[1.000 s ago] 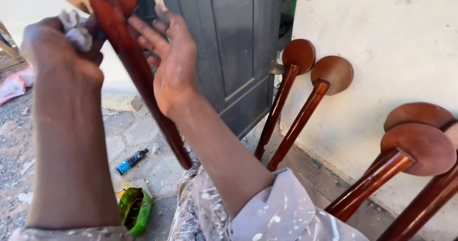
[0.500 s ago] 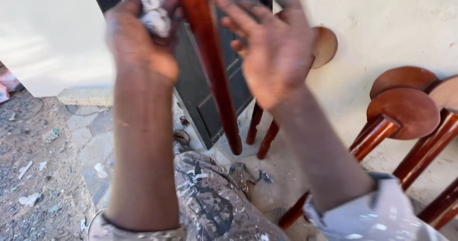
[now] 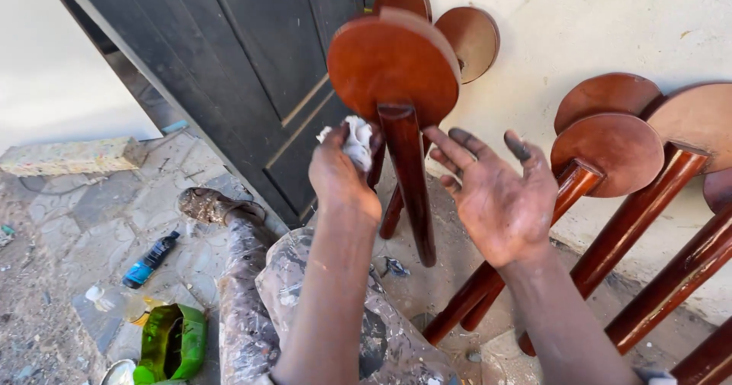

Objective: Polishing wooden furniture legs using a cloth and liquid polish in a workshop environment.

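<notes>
On the stone floor [image 3: 99,217] at the far left lie a blue tube [image 3: 151,259] and, nearer the bottom edge, a green container [image 3: 171,343]. A paint-spattered trouser leg [image 3: 252,293] stretches out beside them, ending in a dusty shoe [image 3: 213,206] near the foot of the dark door [image 3: 244,72]. The left hand [image 3: 343,175] is raised in front of the door, its fingers [image 3: 366,145] pressed together around a crumpled white rag [image 3: 352,137], which touches the glossy brown wooden piece [image 3: 396,80]: a round disc on a straight leg, standing upright just right of the hand, its lower end above the floor. The right hand [image 3: 499,194] is open just beside the leg, palm up, its stained fingers [image 3: 457,145] spread and apart from the wood. Further right, several more brown disc-topped pieces [image 3: 610,145] lean against the pale wall [image 3: 595,27].
</notes>
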